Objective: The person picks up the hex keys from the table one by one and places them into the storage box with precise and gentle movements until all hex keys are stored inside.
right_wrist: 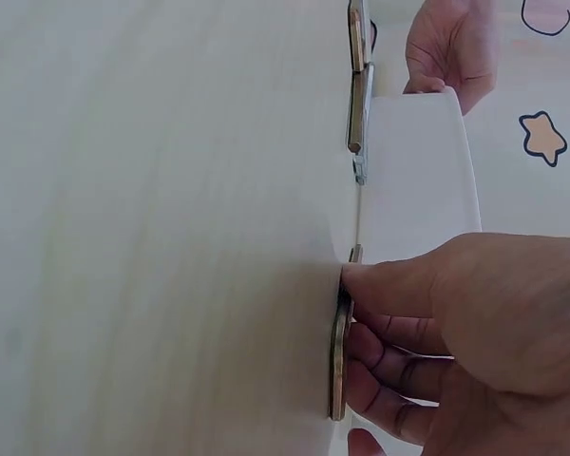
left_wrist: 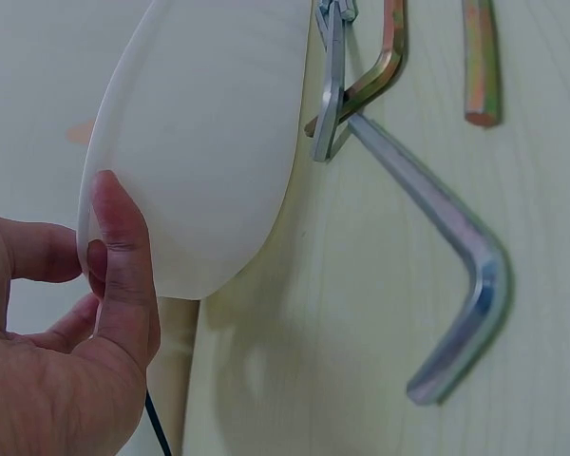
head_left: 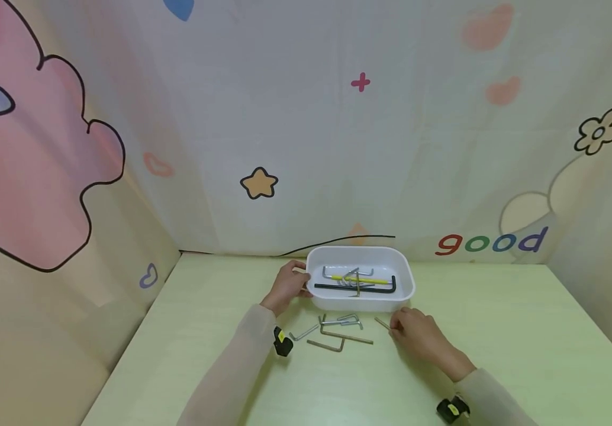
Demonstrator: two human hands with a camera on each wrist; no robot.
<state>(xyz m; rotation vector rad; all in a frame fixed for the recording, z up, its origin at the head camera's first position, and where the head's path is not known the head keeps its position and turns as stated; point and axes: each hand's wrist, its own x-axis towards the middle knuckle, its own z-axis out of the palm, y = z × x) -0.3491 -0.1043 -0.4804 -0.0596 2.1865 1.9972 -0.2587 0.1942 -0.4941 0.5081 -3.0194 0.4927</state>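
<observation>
My left hand (head_left: 287, 284) grips the left end of a white plastic bin (head_left: 359, 305), with thumb and fingers on either side of its rim in the left wrist view. Inside the bin lie several hex keys, among them a long black one (head_left: 348, 288) and one with a yellow sleeve (head_left: 361, 280). At the bin's front right corner, my right hand (head_left: 418, 334) pinches a brass-coloured hex key (right_wrist: 338, 380) lying at the tabletop. Its fingers partly cover that key.
Several loose hex keys lie in front of the bin, including a long brass-coloured one (head_left: 346, 338), a shorter brass-coloured one (head_left: 324, 346) and a silver one (left_wrist: 475, 256). Behind the pale table (head_left: 498, 331) hangs a printed curtain (head_left: 306, 118).
</observation>
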